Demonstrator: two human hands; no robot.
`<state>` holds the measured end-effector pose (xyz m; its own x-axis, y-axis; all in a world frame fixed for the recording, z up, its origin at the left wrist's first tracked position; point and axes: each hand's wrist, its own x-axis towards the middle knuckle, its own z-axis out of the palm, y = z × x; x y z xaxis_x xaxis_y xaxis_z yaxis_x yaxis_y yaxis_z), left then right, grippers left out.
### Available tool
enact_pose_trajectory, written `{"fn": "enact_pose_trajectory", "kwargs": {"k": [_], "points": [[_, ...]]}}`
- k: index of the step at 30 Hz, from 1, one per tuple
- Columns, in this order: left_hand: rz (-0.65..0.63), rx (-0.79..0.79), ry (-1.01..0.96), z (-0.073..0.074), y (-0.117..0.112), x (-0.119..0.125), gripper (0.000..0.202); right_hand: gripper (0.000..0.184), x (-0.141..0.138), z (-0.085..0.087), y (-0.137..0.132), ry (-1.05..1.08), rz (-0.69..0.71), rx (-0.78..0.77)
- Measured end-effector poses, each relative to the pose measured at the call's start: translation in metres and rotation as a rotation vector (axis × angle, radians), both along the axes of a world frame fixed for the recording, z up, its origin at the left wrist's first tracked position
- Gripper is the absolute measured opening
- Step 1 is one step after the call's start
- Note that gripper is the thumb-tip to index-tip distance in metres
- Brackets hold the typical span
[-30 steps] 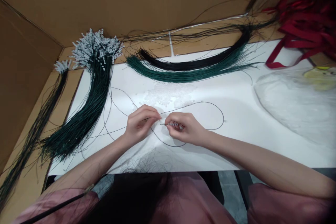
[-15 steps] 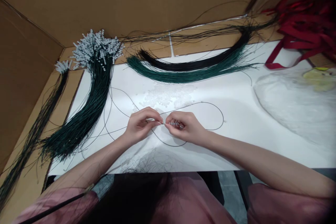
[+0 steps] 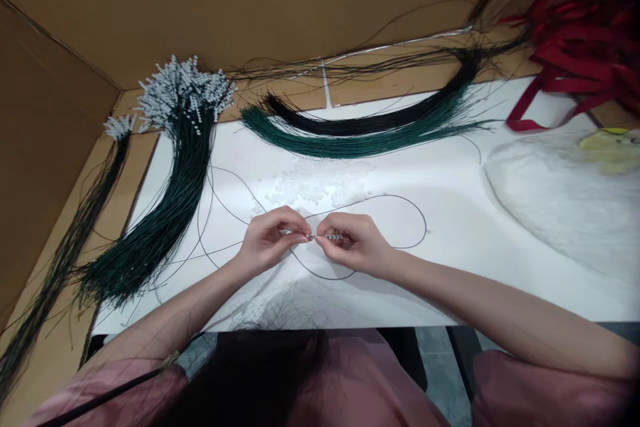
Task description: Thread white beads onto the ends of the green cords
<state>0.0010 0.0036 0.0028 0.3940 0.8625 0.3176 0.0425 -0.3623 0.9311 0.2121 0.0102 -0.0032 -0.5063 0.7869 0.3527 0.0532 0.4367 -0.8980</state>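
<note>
My left hand [image 3: 267,240] and my right hand [image 3: 353,243] meet over the white table [image 3: 450,207], fingertips almost touching. The right hand pinches the end of a thin dark cord [image 3: 410,210] that carries a short row of small clear beads [image 3: 333,237]. The left hand pinches something tiny against the cord's tip; I cannot make out what. The cord loops away to the right and curls back under my hands. A loose pile of clear beads [image 3: 315,183] lies just beyond my hands.
A bundle of green cords with white beaded ends [image 3: 170,147] fans out at the left. Green and black cord bundles [image 3: 360,133] lie across the back. Red ribbons [image 3: 575,53] and a clear plastic bag [image 3: 565,200] sit at the right. Cardboard walls [image 3: 250,7] surround the table.
My left hand has moved right until its fingertips meet the cord's tip at the right hand. The right hand has stayed almost still.
</note>
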Motion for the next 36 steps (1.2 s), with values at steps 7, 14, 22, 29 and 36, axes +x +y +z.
{"fn": "enact_pose_trajectory", "kwargs": {"k": [7, 14, 22, 29, 36], "points": [[-0.015, -0.031, -0.012, -0.0011, -0.0005, -0.0002, 0.018, 0.009, -0.0005, -0.0002, -0.0001, -0.007, -0.009, 0.006], [-0.011, -0.045, -0.015, -0.0017, -0.0007, 0.0004, 0.019, 0.009, -0.0003, -0.0001, -0.0009, 0.007, -0.011, 0.016], [-0.01, -0.042, -0.001, -0.0024, -0.0002, 0.0004, 0.019, 0.009, 0.0002, -0.0003, -0.0002, 0.011, -0.016, 0.021], [0.008, -0.043, 0.023, 0.0007, -0.001, 0.0013, 0.016, 0.01, -0.0003, 0.0011, -0.0003, 0.022, -0.028, 0.045], [0.016, -0.041, 0.038, 0.0004, -0.001, 0.0004, 0.017, 0.009, 0.0002, -0.0021, -0.0004, 0.014, -0.026, 0.034]]}}
